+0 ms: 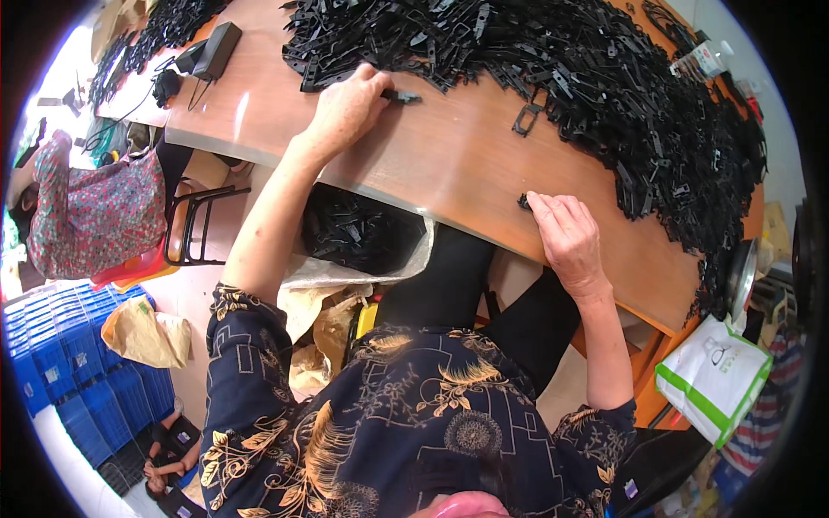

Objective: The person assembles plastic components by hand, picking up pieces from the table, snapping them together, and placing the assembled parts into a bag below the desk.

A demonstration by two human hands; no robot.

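Two black parts (404, 97) (523, 202) (small) in hands (347, 108) (568, 237)

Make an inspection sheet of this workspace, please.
Surface: glossy brown tabletop.
Parts: heap of thin black plastic-looking parts along the far and right sides.
Clutter: clear bottle with white cap, by the heap.
Hands: left hand holds a dark elongated piece; right hand pinches a small black piece.
Cables: thin black cable beside a black rectangular box, far left.
Surroundings: stacked blue plastic crates, left; white bag with green edging, right.
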